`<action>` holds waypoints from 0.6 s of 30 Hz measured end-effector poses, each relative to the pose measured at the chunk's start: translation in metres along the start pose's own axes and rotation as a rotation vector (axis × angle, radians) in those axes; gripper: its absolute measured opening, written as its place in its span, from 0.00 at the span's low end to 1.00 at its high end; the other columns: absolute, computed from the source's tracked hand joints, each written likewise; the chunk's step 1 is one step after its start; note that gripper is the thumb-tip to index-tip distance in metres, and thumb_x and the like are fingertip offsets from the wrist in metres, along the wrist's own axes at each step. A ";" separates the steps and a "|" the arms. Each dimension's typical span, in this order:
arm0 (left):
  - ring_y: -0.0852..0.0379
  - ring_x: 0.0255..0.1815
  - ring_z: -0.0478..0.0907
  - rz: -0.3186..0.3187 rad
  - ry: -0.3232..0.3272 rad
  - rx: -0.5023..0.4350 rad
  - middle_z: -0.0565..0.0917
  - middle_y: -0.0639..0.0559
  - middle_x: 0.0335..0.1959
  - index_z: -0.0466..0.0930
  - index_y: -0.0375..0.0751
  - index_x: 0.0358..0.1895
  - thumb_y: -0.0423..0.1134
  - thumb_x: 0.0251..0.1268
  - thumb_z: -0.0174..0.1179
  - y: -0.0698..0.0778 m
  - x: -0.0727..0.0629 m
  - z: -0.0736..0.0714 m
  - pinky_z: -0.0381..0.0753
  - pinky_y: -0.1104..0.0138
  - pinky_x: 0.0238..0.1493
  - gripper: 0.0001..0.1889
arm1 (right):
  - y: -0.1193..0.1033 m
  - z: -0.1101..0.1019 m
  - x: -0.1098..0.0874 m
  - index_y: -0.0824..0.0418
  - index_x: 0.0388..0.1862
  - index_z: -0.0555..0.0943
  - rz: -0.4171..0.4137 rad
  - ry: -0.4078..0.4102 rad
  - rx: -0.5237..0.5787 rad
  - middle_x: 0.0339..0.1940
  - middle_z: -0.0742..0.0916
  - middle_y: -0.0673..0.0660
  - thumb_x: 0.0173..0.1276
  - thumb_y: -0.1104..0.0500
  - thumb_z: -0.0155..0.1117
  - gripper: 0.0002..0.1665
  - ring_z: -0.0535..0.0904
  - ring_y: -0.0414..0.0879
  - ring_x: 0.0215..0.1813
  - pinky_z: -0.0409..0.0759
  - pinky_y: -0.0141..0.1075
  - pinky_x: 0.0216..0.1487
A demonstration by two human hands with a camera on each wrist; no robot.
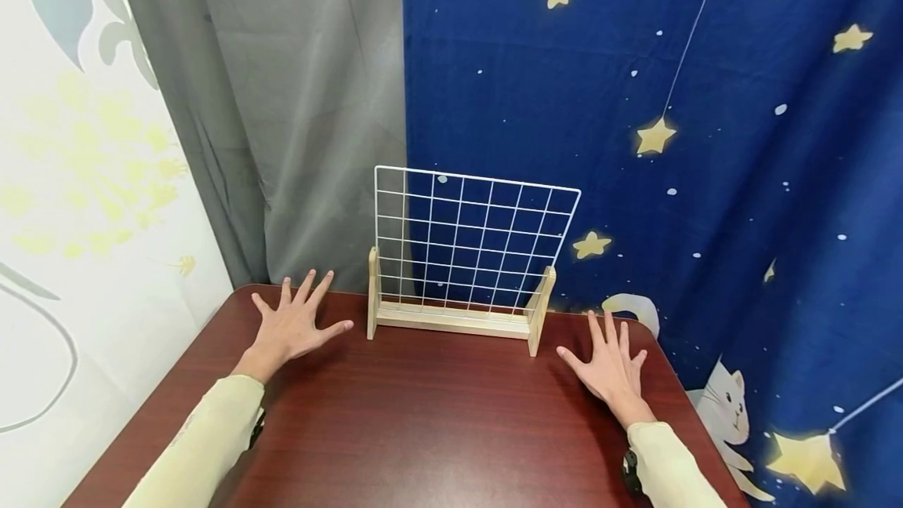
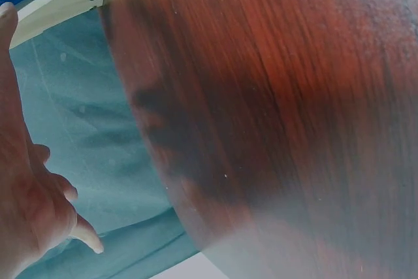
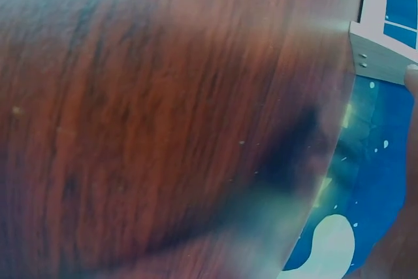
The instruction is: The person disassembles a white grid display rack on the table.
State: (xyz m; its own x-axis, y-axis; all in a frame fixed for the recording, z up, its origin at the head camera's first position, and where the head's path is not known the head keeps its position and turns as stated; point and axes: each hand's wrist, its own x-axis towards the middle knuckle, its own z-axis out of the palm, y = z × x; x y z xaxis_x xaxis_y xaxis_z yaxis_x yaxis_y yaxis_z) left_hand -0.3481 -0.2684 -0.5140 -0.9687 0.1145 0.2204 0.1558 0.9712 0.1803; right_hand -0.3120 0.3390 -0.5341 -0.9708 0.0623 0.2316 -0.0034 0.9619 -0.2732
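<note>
A white wire grid [image 1: 466, 176] stands upright, leaning back slightly, in a pale wooden stand [image 1: 451, 321] at the far side of the table. To its left my left hand [image 1: 288, 329] is held with fingers spread and nothing in it, and the thumb points towards the stand. My right hand [image 1: 610, 367] is on the other side, also spread and holding nothing. Both hands are apart from the stand in the head view. The left wrist view shows part of the left hand [image 2: 32, 207] and one stand end [image 2: 62, 1]; the right wrist view shows the other end [image 3: 382, 57].
The dark red-brown wooden table [image 1: 423, 422] has rounded far corners. Behind it hang a grey curtain [image 1: 303, 85] and a blue curtain [image 1: 522, 85] with stars, close to the grid. A white patterned cloth [image 1: 77, 179] hangs at the left.
</note>
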 end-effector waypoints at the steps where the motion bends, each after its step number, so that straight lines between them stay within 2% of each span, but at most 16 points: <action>1: 0.17 0.84 0.43 0.003 0.002 -0.003 0.48 0.39 0.89 0.33 0.67 0.88 0.89 0.58 0.45 0.000 0.000 -0.001 0.28 0.10 0.64 0.60 | -0.001 -0.001 0.001 0.51 0.89 0.49 -0.002 0.007 0.002 0.91 0.46 0.62 0.65 0.14 0.53 0.67 0.39 0.72 0.89 0.35 0.89 0.70; 6: 0.21 0.85 0.46 0.019 0.024 -0.037 0.50 0.40 0.89 0.34 0.67 0.88 0.86 0.62 0.47 0.003 0.002 -0.004 0.31 0.10 0.65 0.58 | -0.006 -0.005 0.004 0.49 0.88 0.53 -0.042 0.060 0.055 0.90 0.52 0.63 0.68 0.19 0.57 0.61 0.43 0.70 0.89 0.42 0.86 0.73; 11: 0.27 0.86 0.50 0.038 0.084 -0.108 0.52 0.42 0.88 0.37 0.66 0.88 0.80 0.68 0.50 0.007 0.004 -0.008 0.36 0.12 0.68 0.53 | -0.013 -0.006 0.007 0.52 0.85 0.62 -0.140 0.158 0.150 0.88 0.60 0.64 0.73 0.32 0.66 0.51 0.54 0.68 0.87 0.57 0.75 0.79; 14: 0.29 0.86 0.52 0.039 0.117 -0.159 0.55 0.43 0.88 0.40 0.65 0.88 0.76 0.71 0.51 0.013 0.007 -0.012 0.42 0.13 0.69 0.50 | -0.019 -0.007 0.009 0.55 0.83 0.65 -0.188 0.218 0.210 0.85 0.65 0.64 0.74 0.38 0.68 0.47 0.62 0.67 0.83 0.68 0.69 0.76; 18: 0.32 0.85 0.56 0.036 0.141 -0.257 0.56 0.44 0.87 0.43 0.66 0.88 0.72 0.73 0.55 0.023 0.011 -0.018 0.50 0.16 0.71 0.47 | -0.030 -0.010 0.013 0.56 0.82 0.66 -0.195 0.279 0.292 0.82 0.70 0.64 0.73 0.42 0.71 0.45 0.69 0.64 0.79 0.76 0.67 0.69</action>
State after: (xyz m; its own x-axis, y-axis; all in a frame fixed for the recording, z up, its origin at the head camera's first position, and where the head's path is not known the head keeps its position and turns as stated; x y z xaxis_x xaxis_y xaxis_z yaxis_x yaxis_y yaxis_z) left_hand -0.3520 -0.2482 -0.4904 -0.9281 0.0999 0.3586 0.2504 0.8803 0.4028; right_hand -0.3225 0.3136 -0.5137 -0.8435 -0.0044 0.5371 -0.2862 0.8499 -0.4424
